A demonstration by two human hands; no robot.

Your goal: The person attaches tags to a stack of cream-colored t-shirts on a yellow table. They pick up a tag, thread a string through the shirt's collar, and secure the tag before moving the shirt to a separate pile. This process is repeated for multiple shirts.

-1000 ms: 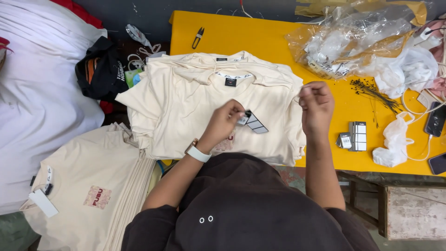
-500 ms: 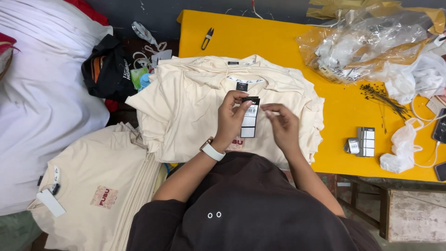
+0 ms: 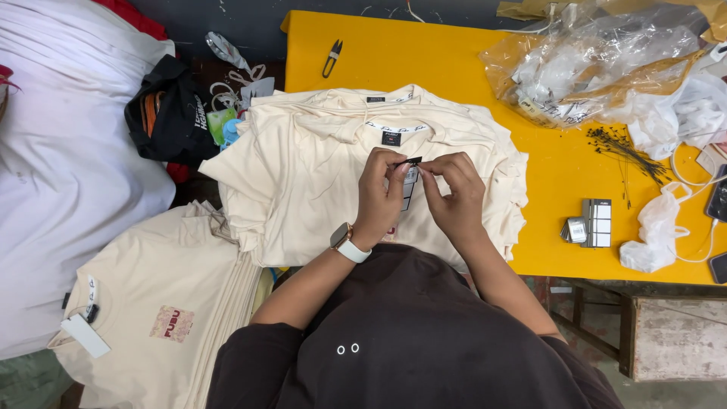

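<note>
1. Both hands are up over the middle of the stack of cream T-shirts [image 3: 318, 182], which sits on the yellow table [image 3: 454, 68].
2. The left hand [image 3: 381, 193], smartwatch [image 3: 350, 244] on its wrist, pinches the top edge of a small hang tag [image 3: 410, 180] between thumb and forefinger; fingers closed on it.
3. The right hand [image 3: 453, 195] meets it from the other side, fingertips [image 3: 430, 168] closed on the same top end of the tag, the two hands almost touching.
4. The tag hangs down between the two hands, its pale lower part showing in the gap, just above the chest of the top shirt and below its collar label.
5. Off to the right on the table: a small pile of loose tags [image 3: 589, 223], a bundle of thin dark tag pins [image 3: 622, 148] and crumpled plastic bags [image 3: 583, 68].
6. Thread snips [image 3: 332, 57] lie at the far edge of the table.
7. A second pile of cream shirts [image 3: 159, 303] lies low on the left.
</note>
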